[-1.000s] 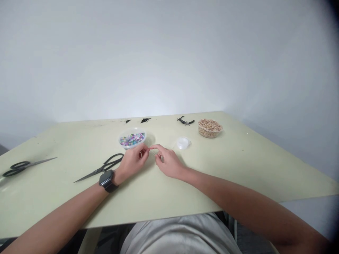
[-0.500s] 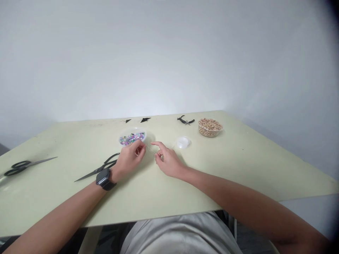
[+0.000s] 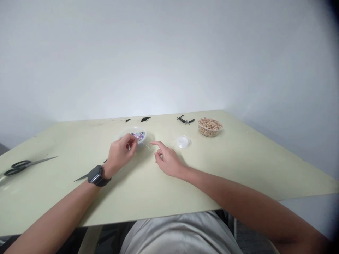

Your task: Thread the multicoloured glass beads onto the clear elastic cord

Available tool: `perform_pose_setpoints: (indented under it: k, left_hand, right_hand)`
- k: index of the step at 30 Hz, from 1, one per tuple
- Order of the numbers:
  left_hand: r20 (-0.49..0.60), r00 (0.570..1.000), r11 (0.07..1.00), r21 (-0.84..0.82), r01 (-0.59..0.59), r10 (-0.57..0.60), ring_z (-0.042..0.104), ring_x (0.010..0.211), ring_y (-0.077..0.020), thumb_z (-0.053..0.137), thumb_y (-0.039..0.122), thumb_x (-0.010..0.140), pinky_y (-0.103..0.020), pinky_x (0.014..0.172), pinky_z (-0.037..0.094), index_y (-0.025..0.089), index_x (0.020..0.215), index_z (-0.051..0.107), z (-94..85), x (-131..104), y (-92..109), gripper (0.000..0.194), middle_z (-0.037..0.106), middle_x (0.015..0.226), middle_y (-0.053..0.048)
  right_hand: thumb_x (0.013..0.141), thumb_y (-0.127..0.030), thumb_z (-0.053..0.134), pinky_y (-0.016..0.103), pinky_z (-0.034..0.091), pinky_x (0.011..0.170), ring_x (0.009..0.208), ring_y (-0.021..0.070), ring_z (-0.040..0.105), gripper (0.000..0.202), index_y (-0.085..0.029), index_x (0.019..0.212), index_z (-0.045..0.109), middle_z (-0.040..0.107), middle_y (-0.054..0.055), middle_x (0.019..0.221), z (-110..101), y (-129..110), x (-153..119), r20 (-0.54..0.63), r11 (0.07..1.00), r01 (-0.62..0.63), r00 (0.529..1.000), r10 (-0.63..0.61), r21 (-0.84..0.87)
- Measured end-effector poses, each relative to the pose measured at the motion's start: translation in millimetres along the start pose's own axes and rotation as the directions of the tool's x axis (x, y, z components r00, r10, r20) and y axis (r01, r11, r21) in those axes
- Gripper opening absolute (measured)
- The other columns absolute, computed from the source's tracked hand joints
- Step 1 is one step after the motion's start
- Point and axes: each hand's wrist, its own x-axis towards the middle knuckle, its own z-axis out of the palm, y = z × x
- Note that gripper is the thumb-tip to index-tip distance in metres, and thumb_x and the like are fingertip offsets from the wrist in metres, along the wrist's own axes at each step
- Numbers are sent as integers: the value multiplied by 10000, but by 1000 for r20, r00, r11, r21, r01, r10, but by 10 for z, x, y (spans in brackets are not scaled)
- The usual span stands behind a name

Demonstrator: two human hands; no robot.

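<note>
A thin, pale thread [image 3: 148,146] runs between my two hands above the table. My left hand [image 3: 122,150], with a dark watch on its wrist, pinches one end beside the bowl of coloured beads [image 3: 140,135] and hides part of that bowl. The thread's other part is held by my right hand [image 3: 168,159], its thumb and curled fingers closed and its index finger stretched out to the left. Close behind my right hand lies a clear spool [image 3: 183,142], with a faint line of thread near it. Scissors [image 3: 81,177] lie under my left wrist, mostly hidden.
A second pair of scissors [image 3: 23,166] lies at the table's left. Black-handled pliers [image 3: 185,120] rest at the back, next to a clear bowl of tan beads or nuts [image 3: 210,127]. Dark patches [image 3: 145,120] mark the table's back edge, against a white wall.
My left hand has moved left and slightly up, away from my right hand, and the thread between them stretches longer. It now covers more of the bead bowl and scissors. My right hand stays put.
</note>
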Motion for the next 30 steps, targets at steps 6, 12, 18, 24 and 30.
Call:
perform_pose_setpoints:
  k: [6, 12, 18, 24, 30]
  left_hand:
    - [-78, 996, 998, 43, 41, -38, 624, 641, -124, 569, 269, 932, -234, 612, 464, 193, 871, 623, -117, 103, -99, 112, 701, 776, -1]
    - [-147, 985, 990, 102, 101, -86, 653, 653, -137, 579, 284, 918, -237, 628, 483, 191, 871, 630, -191, 200, -289, 116, 715, 792, -18]
    - [-206, 963, 969, 136, 207, -176, 634, 647, -126, 598, 280, 914, -232, 652, 474, 170, 870, 634, -281, 294, -484, 123, 697, 775, -3]
    - [-223, 945, 937, 200, 285, -240, 644, 726, -136, 576, 276, 953, -257, 744, 472, 144, 920, 640, -411, 339, -722, 150, 688, 818, 14]
    - [-246, 913, 895, 231, 382, -326, 631, 772, -178, 582, 299, 942, -315, 792, 455, 161, 909, 642, -452, 372, -1117, 154, 665, 804, -13]
  right_hand:
    - [1006, -169, 433, 264, 409, 680, 646, 151, 570, 484, -215, 1487, 466, 644, -32, 718, -5, 11, -8, 18, 1000, -9, 1000, 9, 5]
    - [1001, -167, 437, 265, 411, 684, 672, 157, 584, 483, -213, 1480, 475, 651, -27, 725, -7, 19, -13, 22, 1000, -16, 1000, 16, 9]
    - [994, -162, 444, 266, 413, 683, 678, 158, 589, 482, -206, 1472, 485, 662, -18, 737, -18, 14, -11, 38, 1000, -17, 999, 16, 6]
    - [994, -158, 438, 263, 399, 670, 656, 150, 578, 477, -214, 1466, 482, 659, -27, 733, -7, 19, -25, 38, 1000, 5, 999, -5, 7]
    - [994, -158, 440, 261, 393, 667, 665, 151, 588, 461, -213, 1448, 495, 650, -30, 720, 9, 40, -30, 40, 1000, 5, 999, -5, 3]
